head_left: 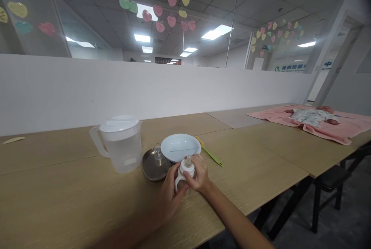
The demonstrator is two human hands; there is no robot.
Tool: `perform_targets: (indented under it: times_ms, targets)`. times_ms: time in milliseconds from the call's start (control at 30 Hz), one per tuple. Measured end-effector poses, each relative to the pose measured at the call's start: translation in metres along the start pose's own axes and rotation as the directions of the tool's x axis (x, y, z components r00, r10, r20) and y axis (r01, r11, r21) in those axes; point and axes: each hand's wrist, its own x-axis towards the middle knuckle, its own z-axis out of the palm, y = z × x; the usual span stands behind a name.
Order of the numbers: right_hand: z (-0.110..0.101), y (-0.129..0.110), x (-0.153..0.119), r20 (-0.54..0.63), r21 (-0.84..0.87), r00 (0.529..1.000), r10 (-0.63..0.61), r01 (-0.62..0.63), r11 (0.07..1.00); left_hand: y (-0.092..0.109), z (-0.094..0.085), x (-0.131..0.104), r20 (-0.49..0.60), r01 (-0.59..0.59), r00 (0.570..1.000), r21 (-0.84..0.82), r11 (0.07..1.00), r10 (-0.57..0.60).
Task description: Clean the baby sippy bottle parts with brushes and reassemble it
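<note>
Both my hands are closed around a baby bottle [188, 166] with a white collar, a clear teat and a white side handle. My left hand [169, 193] wraps the bottle's body from the left. My right hand [199, 175] grips the white collar near the teat. Just behind the bottle is a white bowl [181, 141] with a thin rod-like thing across it. To the left lies a metal tray [152, 170], and a clear dome-shaped cap [158, 152] rests at its far edge. My fingers hide much of the bottle's lower part.
A clear lidded pitcher [124, 148] stands left of the tray. A green-handled brush [213, 156] lies right of the bowl. Far right, a doll-like figure in patterned clothes [310, 117] lies on a pink towel [266, 114]. A black stool [332, 179] stands beyond the table's edge.
</note>
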Motion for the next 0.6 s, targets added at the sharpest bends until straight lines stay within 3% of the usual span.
perform_targets:
  times_ms: [600]
  targets:
    - [-0.0010,-0.0023,-0.0001,0.007,0.018,0.998,0.070,-0.070,0.997,-0.0014,-0.0008,-0.0007,0.007,-0.024,1.000,-0.013,1.000,0.024]
